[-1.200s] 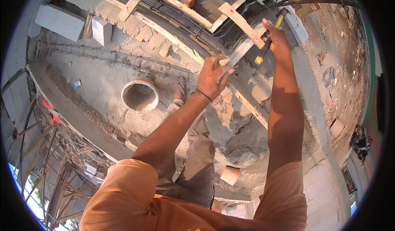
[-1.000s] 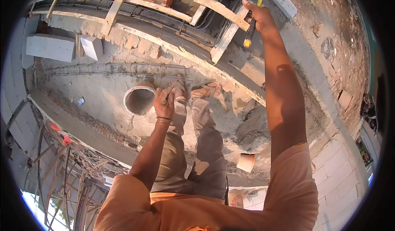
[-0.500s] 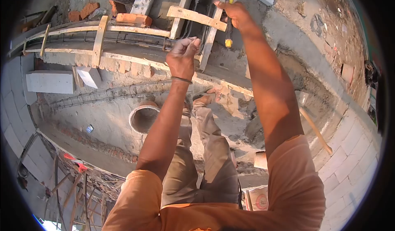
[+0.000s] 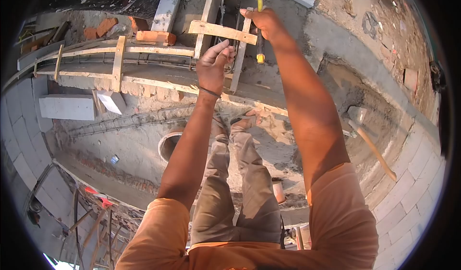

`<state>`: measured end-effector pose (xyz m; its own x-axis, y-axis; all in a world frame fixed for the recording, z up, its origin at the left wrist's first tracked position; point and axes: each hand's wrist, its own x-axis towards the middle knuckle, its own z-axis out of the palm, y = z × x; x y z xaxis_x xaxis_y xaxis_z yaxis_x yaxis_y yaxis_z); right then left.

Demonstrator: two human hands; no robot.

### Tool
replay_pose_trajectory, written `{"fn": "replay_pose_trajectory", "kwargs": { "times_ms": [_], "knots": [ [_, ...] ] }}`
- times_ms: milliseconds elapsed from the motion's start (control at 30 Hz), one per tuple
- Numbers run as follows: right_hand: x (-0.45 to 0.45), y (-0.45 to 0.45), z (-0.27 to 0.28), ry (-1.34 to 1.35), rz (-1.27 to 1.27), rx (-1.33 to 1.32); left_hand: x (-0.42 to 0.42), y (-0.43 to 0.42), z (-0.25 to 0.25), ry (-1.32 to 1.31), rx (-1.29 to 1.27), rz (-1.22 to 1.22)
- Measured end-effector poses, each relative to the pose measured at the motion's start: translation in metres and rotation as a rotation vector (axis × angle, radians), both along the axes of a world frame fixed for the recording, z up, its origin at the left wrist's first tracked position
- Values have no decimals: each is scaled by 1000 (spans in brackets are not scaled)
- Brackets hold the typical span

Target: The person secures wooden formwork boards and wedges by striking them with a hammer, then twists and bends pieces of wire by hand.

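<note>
Right grip (image 4: pixel 267 22): mine, closed around a yellow-and-black tool (image 4: pixel 260 51), upper end hard to make out. Left grip (image 4: pixel 214 64): fingers drawn together just below the short crosspiece (image 4: pixel 223 31); whether they pinch something small, I cannot tell. Short crosspiece: one, lying across the left board (image 4: pixel 206 18) and right board (image 4: pixel 240 66). Done, I judge: boards set, longer crosspiece (image 4: pixel 118 63) spanning the channel. Outstanding: rebar (image 4: pixel 153 61) uncovered; short crosspiece's fastening unconfirmed.
</note>
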<state>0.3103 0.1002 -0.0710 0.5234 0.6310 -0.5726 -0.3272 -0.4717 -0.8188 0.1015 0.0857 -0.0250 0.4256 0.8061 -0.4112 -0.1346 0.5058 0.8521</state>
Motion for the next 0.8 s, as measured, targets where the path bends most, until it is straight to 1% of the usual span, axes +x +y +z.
{"fn": "replay_pose_trajectory", "kwargs": {
  "times_ms": [100, 200, 300, 400, 500, 533, 600, 633, 700, 733, 800],
  "knots": [
    [2, 1, -11, 1, -2, 16, 3, 1, 2, -1, 87, -19],
    [4, -1, -12, 65, 31, 82, 7, 3, 2, -42, 138, -7],
    [3, 0, -11, 35, 14, 49, 9, 9, 3, 78, 60, -9],
    [-1, 2, -11, 6, -24, 63, 12, 15, -3, 304, 384, -38],
    [0, 1, -9, 51, -5, 74, 23, 22, -2, 254, 666, -82],
    [-1, 2, -7, 33, -1, 41, 27, 25, -6, 269, 746, -122],
    [0, 2, -3, -3, 5, -28, 30, 32, -14, 307, 831, -197],
    [1, 2, -5, 10, 13, -19, 30, 35, -17, 326, 873, -235],
    [1, 1, -4, 38, 25, -2, 30, 39, -21, 347, 955, -254],
    [0, 1, -2, 10, 22, -40, 31, 40, -22, 356, 996, -266],
    [-1, 3, 2, -46, 18, -114, 32, 40, -21, 374, 1000, -283]
  ]
}}
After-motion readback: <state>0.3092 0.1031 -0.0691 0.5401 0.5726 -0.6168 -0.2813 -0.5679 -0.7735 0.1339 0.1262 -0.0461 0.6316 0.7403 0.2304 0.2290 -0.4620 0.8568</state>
